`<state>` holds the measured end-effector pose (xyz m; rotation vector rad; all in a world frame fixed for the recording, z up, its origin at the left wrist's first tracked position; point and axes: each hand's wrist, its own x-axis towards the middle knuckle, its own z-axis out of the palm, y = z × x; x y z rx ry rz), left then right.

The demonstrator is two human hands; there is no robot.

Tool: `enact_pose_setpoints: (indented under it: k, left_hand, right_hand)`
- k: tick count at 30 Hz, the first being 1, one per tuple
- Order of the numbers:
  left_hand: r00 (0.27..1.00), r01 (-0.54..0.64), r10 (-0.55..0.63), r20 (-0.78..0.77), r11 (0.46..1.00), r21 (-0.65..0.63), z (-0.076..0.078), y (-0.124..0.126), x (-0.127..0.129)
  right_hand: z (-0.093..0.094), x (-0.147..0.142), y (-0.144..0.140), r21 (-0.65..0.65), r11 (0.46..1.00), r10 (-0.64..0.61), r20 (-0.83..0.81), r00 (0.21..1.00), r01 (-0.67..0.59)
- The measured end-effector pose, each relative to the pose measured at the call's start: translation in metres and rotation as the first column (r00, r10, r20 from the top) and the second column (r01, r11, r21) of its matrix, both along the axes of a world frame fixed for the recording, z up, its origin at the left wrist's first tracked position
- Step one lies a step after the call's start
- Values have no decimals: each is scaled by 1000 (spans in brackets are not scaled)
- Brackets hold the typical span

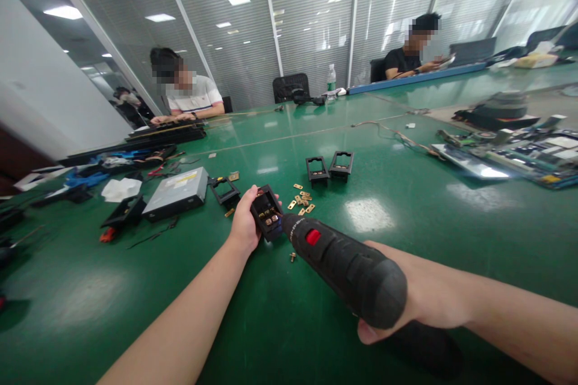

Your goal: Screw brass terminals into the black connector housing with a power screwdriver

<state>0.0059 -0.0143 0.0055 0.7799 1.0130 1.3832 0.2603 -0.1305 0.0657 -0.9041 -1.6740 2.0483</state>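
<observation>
My left hand (246, 222) is closed round a small black plastic housing (267, 212) with brass terminals and screws inside it. In my right hand (397, 289) is a black cordless drill (343, 261) with a red switch on top. The drill's front end points at the housing's right side; whether its tip touches a screw is hidden. Brass plates (303, 200) lie loose just beyond the housing. A brass screw (292, 257) sits on the green table below the drill's nose. Two more black housings (317, 170) stand further back, and another black frame (224, 191) rests left of my hand.
A grey optical drive (177, 194) lies on the left, near another black housing (124, 212) and cables. Circuit boards (537, 153) spread over the right side. Across the green table (253, 138) sit two people, and a water bottle (332, 81) stands at the far edge.
</observation>
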Motion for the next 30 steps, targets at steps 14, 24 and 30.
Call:
enact_pose_setpoints:
  k: [14, 24, 30]
  left_hand:
    - [1000, 6, -6, -15, 1000, 4, 0, -1, 0]
    - [1000, 14, -14, -13, 1000, -11, 1, -2, 0]
    - [1000, 11, -11, 7, 1000, -23, 0, -1, -1]
  right_hand:
    - [-8, 0, 0, 11, 993, -117, 29, 993, 116]
    - [-10, 6, 1, 135, 990, -46, 13, 999, 43]
    - [-18, 6, 2, 15, 1000, -11, -44, 999, 12]
